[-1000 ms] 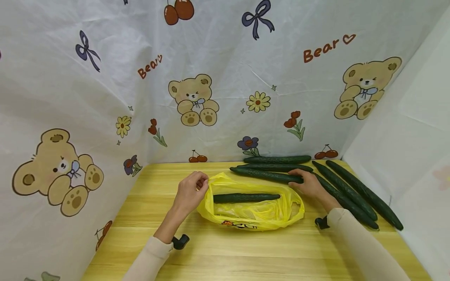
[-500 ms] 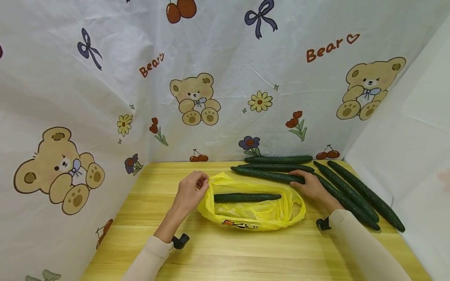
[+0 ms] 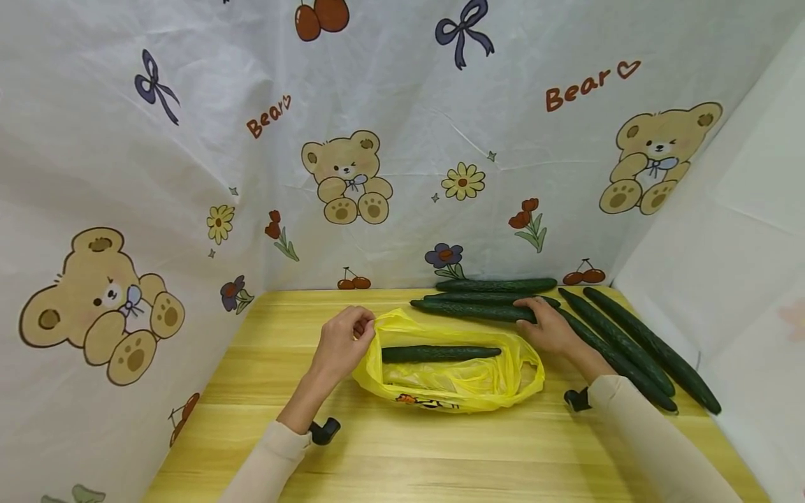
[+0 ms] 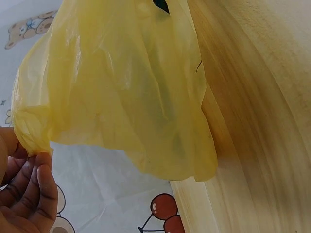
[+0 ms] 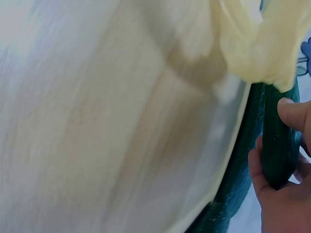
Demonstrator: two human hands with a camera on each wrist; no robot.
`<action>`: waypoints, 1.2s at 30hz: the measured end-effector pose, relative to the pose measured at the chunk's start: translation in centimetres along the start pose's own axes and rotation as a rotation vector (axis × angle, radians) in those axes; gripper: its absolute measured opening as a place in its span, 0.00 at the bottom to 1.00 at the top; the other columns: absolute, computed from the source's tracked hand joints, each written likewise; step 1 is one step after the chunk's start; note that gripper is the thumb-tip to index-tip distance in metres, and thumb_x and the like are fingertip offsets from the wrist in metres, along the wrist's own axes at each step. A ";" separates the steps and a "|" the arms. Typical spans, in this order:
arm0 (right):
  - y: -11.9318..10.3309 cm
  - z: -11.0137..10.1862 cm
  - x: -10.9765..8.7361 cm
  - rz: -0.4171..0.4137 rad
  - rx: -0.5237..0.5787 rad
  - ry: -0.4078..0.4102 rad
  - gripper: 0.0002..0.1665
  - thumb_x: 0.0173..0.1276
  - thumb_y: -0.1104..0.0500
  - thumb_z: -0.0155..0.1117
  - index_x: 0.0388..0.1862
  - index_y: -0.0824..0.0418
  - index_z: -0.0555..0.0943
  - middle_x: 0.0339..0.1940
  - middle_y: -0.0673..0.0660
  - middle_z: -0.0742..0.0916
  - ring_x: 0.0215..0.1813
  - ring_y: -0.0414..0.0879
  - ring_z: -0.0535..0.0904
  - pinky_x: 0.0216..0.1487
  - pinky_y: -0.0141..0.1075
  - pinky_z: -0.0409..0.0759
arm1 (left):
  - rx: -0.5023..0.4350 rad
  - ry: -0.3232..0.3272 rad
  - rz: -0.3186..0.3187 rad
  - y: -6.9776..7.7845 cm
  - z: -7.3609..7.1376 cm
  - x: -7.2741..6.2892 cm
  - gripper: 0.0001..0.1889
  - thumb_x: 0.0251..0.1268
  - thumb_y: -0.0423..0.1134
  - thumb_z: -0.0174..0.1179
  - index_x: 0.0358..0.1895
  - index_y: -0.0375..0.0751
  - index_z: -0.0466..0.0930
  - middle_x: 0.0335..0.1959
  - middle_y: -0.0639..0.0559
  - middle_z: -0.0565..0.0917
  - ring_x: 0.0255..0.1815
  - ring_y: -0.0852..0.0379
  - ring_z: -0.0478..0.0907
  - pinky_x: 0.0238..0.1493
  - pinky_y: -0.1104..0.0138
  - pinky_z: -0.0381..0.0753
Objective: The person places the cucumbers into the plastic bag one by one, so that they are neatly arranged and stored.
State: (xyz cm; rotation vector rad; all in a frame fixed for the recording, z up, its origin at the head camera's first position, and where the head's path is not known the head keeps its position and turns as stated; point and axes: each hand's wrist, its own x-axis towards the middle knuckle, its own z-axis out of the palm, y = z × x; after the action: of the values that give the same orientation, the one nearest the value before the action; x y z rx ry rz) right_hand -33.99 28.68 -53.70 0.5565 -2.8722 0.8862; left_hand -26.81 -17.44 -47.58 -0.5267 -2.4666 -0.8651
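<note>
A thin yellow plastic bag (image 3: 440, 402) lies with its mouth spread wide in the head view, one dark green cucumber (image 3: 440, 354) inside it. My left hand (image 3: 342, 342) pinches the bag's upper left edge between thumb and fingers, which the left wrist view shows closely. Behind the bag, my right hand (image 3: 546, 328) grips the right end of another cucumber (image 3: 472, 310). In the right wrist view, thumb and fingers wrap around that cucumber's end (image 5: 281, 141), while part of the yellow bag (image 5: 262, 53) overlaps its far length.
Two more cucumbers lie along the back edge, the rearmost cucumber (image 3: 497, 286) close to the printed backdrop (image 3: 402, 244). Several others slant down the right side, including the outermost cucumber (image 3: 654, 349). White sheeting walls in the wooden table (image 3: 409, 468) at the back and sides.
My right hand has shifted slightly left, and the cucumber it grips now lies a little higher, overlapping the one behind. The left hand stays on the bag's edge.
</note>
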 end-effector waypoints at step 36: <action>-2.4 -0.8 -1.8 -0.059 0.049 0.072 0.26 0.87 0.58 0.55 0.77 0.67 0.72 0.76 0.75 0.76 0.74 0.76 0.70 0.72 0.75 0.68 | 0.005 0.010 0.003 -0.4 0.1 -0.2 0.03 0.75 0.33 0.65 0.42 0.44 0.88 0.34 0.55 0.86 0.30 0.66 0.81 0.34 0.72 0.84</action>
State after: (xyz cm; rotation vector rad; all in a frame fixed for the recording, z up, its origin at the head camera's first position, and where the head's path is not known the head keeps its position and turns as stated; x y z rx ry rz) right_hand -31.48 27.86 -52.14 0.5980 -2.7613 0.9498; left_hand -26.81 -17.72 -47.92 -0.5233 -2.4574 -0.8578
